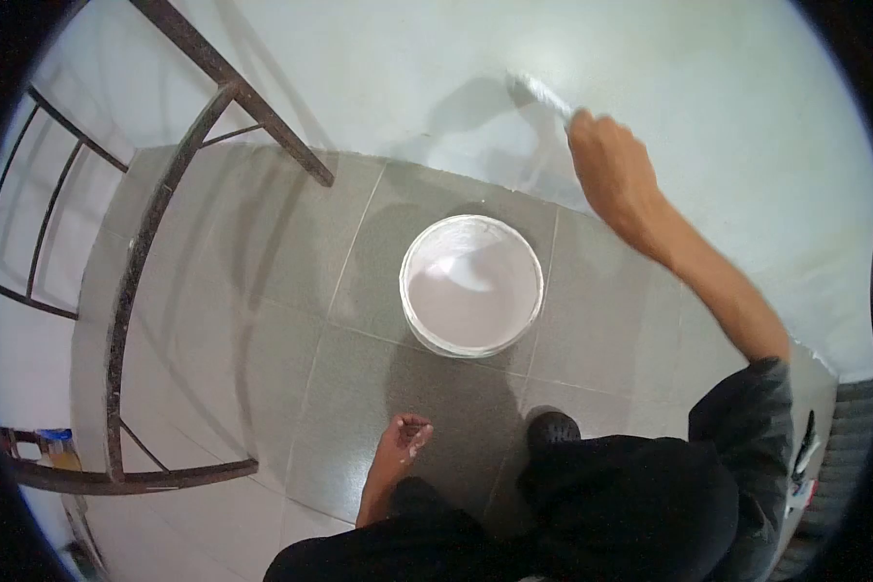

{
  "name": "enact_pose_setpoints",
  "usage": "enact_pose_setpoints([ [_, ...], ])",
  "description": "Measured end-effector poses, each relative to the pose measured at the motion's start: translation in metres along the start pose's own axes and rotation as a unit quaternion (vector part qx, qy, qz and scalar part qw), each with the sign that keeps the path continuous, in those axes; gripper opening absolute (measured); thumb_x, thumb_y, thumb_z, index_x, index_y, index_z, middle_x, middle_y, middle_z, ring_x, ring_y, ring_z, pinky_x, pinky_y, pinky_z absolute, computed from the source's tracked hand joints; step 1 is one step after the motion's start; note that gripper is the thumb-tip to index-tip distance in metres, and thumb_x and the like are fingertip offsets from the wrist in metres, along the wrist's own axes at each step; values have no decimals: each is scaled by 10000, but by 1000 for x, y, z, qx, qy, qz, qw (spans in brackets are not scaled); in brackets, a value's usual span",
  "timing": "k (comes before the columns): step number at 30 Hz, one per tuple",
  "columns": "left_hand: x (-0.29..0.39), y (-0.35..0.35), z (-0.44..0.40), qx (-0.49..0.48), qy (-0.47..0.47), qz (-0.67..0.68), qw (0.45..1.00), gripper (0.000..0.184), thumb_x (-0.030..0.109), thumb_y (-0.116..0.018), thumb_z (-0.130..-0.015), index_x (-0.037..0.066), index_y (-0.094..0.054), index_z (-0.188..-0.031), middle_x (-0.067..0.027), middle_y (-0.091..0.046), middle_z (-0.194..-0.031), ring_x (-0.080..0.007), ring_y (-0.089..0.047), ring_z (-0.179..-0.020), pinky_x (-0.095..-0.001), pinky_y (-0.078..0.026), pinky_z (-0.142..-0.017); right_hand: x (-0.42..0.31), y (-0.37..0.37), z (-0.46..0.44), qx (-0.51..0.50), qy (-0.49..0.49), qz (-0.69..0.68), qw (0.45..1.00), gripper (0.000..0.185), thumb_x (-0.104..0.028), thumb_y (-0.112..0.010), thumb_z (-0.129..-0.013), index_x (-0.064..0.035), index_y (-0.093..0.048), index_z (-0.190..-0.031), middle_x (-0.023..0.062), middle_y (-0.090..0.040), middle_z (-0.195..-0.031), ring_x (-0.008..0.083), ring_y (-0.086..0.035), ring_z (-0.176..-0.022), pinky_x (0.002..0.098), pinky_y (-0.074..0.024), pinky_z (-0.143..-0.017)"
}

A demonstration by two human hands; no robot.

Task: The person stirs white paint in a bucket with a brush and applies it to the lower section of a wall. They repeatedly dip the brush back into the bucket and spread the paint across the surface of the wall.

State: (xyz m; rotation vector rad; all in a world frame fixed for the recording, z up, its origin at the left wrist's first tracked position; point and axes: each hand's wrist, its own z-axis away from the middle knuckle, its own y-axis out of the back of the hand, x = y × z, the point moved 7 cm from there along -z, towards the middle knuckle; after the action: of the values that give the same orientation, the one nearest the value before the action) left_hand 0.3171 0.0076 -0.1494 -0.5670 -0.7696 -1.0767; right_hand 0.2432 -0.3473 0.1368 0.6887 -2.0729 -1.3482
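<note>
My right hand (611, 165) is closed around the handle of a paintbrush (545, 94). White paint coats the brush, and its tip is at the pale wall (727, 107), casting a shadow there. Below it on the floor stands a round bucket (409, 315) with white paint (466, 310) inside; its rim is smeared white. My left hand (405, 444) is near my knee, in front of the bucket and apart from it. Its fingers are curled in, with white paint spots on them, and I see nothing in them.
A rusty metal frame (126, 291) with curved bars stands on the left, one leg (310, 165) reaching near the wall's foot. Grey tiles (359, 378) cover the floor. My shoe (553, 427) is close to the bucket. Corrugated grey material (849, 436) lies at the right edge.
</note>
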Motion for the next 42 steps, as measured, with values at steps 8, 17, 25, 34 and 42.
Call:
enact_pose_setpoints([
  [8, -54, -16, 31, -110, 53, 180, 976, 272, 281, -537, -905, 43, -522, -1037, -111, -572, -1022, -217, -561, -940, -352, -427, -863, 22, -174, 52, -123, 63, -58, 989, 135, -88, -490, -839, 31, -534, -794, 231, -595, -767, 391, -607, -720, 464, -500, -610],
  [17, -76, -18, 30, -133, 13, 339, 931, 403, 397, -568, -866, 43, -512, -1051, -130, -548, -1089, -241, -546, -952, -378, -427, -861, 29, -199, 10, -135, 64, 6, 989, 88, -47, -539, -778, -14, -616, -805, 188, -616, -869, 320, -633, -817, 407, -531, -659],
  [25, -82, -15, 26, -176, -41, 405, 896, 405, 410, -549, -871, 60, -550, -1073, -141, -542, -1146, -237, -536, -951, -381, -432, -851, 35, -37, -36, -60, 9, 51, 997, 127, 2, -499, -776, 17, -614, -829, 209, -618, -881, 372, -630, -805, 440, -529, -652],
  [34, -101, -6, 16, -240, -47, 506, 827, 480, 461, -579, -830, 67, -558, -1104, -140, -524, -1200, -247, -536, -987, -383, -418, -891, 26, -19, 36, -48, -71, -5, 996, 82, -12, -488, -793, 24, -562, -794, 233, -601, -809, 382, -625, -737, 441, -513, -588],
  [42, -100, -3, 18, -221, -70, 485, 843, 500, 477, -599, -810, 69, -549, -1096, -146, -513, -1190, -249, -535, -985, -378, -418, -888, 7, -199, 38, -141, 64, -33, 987, 104, -41, -527, -786, -5, -624, -778, 171, -632, -851, 311, -651, -766, 401, -539, -621],
])
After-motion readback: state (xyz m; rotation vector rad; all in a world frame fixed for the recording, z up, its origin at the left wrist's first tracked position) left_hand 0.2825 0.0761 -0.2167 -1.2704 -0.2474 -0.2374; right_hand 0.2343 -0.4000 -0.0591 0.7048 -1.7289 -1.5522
